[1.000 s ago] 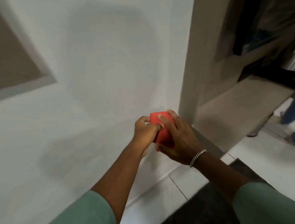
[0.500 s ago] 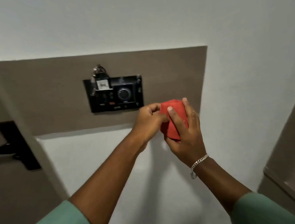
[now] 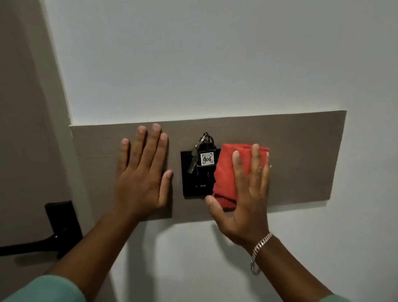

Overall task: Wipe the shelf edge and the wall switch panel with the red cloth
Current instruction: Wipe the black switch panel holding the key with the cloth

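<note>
Your right hand point(image 3: 242, 195), fingers spread, presses the folded red cloth point(image 3: 228, 172) flat against the right part of the black switch panel point(image 3: 190, 175); your left hand point(image 3: 143, 176) lies open and empty on the brown board point(image 3: 308, 156) beside it; panel wiping appears just begun; the shelf edge is out of view, its state unknown.

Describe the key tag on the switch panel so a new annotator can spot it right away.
Find the brown wall board between the two flat hands; the black switch panel sits at its middle. The key tag hangs at the panel's top, just left of the red cloth. It is the only white square there, marked 406, with a metal key dangling beside it.
</note>
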